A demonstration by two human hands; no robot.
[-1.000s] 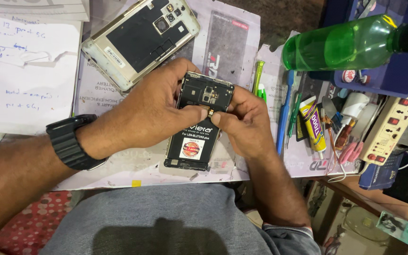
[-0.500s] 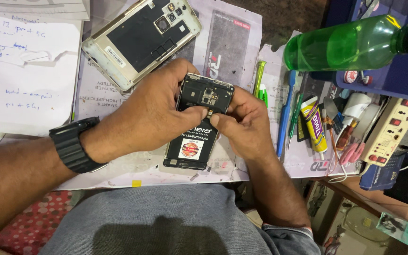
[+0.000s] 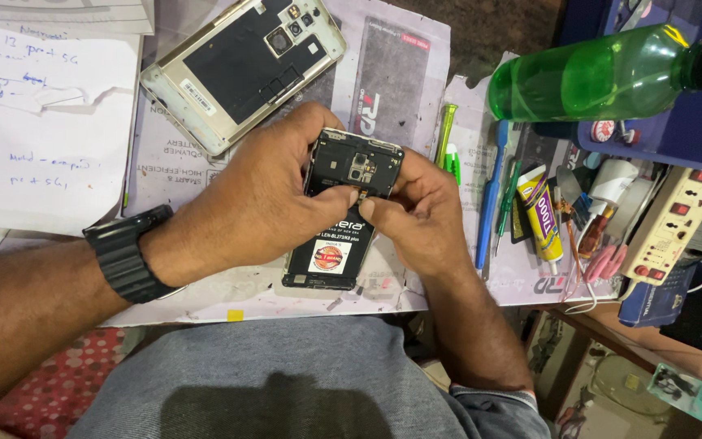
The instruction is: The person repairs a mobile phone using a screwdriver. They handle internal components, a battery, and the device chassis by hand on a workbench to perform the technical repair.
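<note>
An opened black phone (image 3: 351, 171) with its back off lies on the work mat, its battery with a round red sticker (image 3: 328, 256) showing. My left hand (image 3: 266, 199), with a black watch on the wrist, holds the phone's left side. My right hand (image 3: 416, 211) holds the right side. Both thumbs meet on the phone's middle, just below the camera module. Whether a small part is pinched between the fingertips cannot be made out.
A second phone body (image 3: 237, 69), silver-framed with its back open, lies at the upper left on a mat (image 3: 416, 73). Paper notes (image 3: 34, 122) lie left. On the right are a green bottle (image 3: 595, 73), screwdrivers (image 3: 493, 187), a glue tube (image 3: 542, 215) and a power strip (image 3: 680, 215).
Both hands and the black phone stay in nearly the same place; the fingertips have shifted only slightly on the phone's middle.
</note>
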